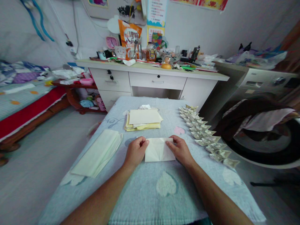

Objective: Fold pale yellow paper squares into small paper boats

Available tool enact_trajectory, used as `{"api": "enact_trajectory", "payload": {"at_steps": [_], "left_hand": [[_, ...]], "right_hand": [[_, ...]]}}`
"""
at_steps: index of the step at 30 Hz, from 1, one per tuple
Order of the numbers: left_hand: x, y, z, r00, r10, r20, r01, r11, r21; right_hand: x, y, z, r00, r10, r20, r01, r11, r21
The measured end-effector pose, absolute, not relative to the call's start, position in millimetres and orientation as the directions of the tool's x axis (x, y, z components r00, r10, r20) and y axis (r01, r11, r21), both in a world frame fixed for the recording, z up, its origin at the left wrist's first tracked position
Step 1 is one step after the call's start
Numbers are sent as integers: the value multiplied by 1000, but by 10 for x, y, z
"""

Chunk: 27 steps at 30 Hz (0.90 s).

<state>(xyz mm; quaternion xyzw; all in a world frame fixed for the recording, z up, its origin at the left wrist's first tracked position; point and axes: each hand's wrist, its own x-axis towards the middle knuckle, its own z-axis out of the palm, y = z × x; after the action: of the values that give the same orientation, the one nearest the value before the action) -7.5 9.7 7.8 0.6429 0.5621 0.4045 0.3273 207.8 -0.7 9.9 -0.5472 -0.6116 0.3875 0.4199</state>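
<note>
A creased white sheet of paper (159, 153) is held flat above the cloth, its fold lines meeting near the lower middle. My left hand (137, 151) pinches its upper left corner between thumb and fingers. At the upper right, my right hand (181, 149) grips the same sheet, thumb lying on top. Just beyond the hands is a stack of cream and yellow paper (144, 117). A pile of pale folded paper (97, 153) lies to the left. On the right, several folded paper boats (201, 132) stand in a slanting row.
A light blue patterned cloth (140, 193) covers the table. Behind it stands a white desk (157, 79) crowded with a jar (151, 52), an orange snack bag (129, 37) and other items. A washing machine (262, 84) is on the right, a bed (25, 100) on the left.
</note>
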Motion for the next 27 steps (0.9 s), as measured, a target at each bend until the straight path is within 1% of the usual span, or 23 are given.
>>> {"api": "enact_trajectory", "payload": {"at_steps": [3,7,10,13,16,20,24,26,27], "left_hand": [[-65,89,93,61,980,192,599,-190,778],[-40,65,113,118,961,251,781,-246,574],[-10,49,106,158,955,252,862,-258,436],[17,41,74,187,951,248,903,-266,338],[35,38,43,204,947,248,921,-272,278],[52,29,29,210,943,258,933,-272,236],[70,5,49,209,946,249,939,-265,220],[80,-10,74,191,944,268,944,-251,215],[84,-15,87,180,940,290,947,-245,207]], "right_hand": [[2068,-10,111,-36,989,141,501,140,-854],[2049,-6,141,-13,978,206,704,155,-693],[2027,0,135,2,972,235,779,146,-610],[1993,2,104,10,969,247,829,130,-543],[1952,-3,90,-17,972,235,874,128,-469],[1914,-23,120,-28,977,213,929,105,-355],[1898,-45,170,-17,964,267,968,82,-236],[1888,-47,185,-52,952,301,975,114,-191],[1883,-44,188,-99,950,297,972,157,-177]]}}
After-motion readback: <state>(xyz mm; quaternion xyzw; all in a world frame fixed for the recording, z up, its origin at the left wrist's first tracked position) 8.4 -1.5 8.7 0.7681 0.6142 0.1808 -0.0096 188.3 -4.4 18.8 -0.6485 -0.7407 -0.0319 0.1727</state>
